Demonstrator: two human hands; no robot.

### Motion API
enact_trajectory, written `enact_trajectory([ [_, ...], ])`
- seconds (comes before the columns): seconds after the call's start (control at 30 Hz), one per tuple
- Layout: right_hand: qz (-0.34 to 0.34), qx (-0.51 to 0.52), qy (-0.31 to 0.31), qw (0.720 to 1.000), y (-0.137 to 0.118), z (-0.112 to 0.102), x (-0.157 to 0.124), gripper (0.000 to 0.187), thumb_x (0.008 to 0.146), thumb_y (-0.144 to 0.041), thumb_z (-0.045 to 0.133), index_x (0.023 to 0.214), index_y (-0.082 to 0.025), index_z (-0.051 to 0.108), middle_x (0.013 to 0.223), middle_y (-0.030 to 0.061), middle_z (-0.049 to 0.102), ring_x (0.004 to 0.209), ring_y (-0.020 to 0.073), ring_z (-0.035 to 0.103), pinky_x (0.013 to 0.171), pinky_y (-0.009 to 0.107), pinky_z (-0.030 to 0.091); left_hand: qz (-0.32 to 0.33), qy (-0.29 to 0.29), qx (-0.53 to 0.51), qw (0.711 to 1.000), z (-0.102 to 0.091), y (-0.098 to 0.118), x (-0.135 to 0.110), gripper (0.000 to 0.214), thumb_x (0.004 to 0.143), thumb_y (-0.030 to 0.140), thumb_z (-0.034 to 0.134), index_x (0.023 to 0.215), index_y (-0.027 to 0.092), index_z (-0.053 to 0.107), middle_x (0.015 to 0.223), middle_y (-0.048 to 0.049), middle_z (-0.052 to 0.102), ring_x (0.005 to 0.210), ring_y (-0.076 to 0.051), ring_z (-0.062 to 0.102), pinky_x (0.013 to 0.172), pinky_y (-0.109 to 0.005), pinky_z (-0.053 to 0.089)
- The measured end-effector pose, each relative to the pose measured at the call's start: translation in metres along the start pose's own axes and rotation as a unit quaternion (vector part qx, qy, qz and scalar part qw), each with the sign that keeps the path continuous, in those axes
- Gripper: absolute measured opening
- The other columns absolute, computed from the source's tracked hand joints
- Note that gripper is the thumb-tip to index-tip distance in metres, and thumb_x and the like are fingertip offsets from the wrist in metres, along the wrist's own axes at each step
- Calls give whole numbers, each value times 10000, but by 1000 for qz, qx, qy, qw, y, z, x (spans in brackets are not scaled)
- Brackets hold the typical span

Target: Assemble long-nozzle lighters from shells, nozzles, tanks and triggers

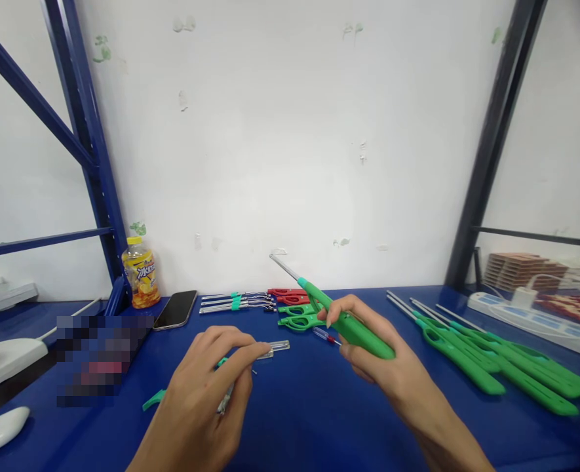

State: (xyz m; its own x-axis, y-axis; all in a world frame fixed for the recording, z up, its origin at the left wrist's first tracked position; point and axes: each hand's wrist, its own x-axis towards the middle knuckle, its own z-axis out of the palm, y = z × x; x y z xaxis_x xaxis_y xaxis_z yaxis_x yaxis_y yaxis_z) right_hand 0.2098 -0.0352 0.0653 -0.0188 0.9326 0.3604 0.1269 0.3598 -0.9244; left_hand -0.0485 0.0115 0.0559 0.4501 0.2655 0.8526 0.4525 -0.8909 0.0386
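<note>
In my right hand (400, 370) is a green long-necked gas lighter (366, 335), its metal tube pointing up and to the left. The fingers wrap around its handle near the trigger ring. My left hand (204, 393) is low over the blue table, fingers curled together. A small metallic part (225, 401) shows between its fingers, mostly hidden. Its fingertips reach the edge of small clear plastic pieces (280, 345). By the left wrist lies a small green trigger-like piece (154, 400). A screwdriver (325, 335) with a clear and red handle lies behind the right hand.
Several green lighters (466, 357) lie at the right. Metal tubes with wires (235, 303), red handle shells (287, 296) and green shells (299, 320) line the back. A phone (175, 310) and yellow-capped drink bottle (141, 272) stand left; a power strip (540, 321) is far right.
</note>
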Motion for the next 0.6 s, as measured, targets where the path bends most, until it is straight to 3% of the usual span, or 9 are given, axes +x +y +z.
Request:
enact_trajectory([
  [0.37,0,38,-11,999,-5,0,-1,232,823,-141,639,1021,-263,627,1019,-11,629,535,49,324,493,243,219,7,-1,2,1000,2,1,1,368,1009,5,508,1213,254,686,1054,-20,695,1036,-168,611,883,-283,509],
  [0.5,31,167,-58,984,-12,3,-2,229,777,-115,685,972,-230,647,1137,20,676,513,21,300,467,224,191,-34,-9,0,999,7,2,0,320,1032,81,521,1224,265,699,1055,-27,729,991,-184,663,861,-306,536],
  [0.6,79,309,-123,940,-15,6,-1,248,716,-58,709,903,-199,629,1001,21,688,482,1,237,443,189,168,-105,-48,-51,992,13,6,-4,260,1081,229,525,1272,268,696,1109,-46,752,1014,-201,695,887,-319,556],
])
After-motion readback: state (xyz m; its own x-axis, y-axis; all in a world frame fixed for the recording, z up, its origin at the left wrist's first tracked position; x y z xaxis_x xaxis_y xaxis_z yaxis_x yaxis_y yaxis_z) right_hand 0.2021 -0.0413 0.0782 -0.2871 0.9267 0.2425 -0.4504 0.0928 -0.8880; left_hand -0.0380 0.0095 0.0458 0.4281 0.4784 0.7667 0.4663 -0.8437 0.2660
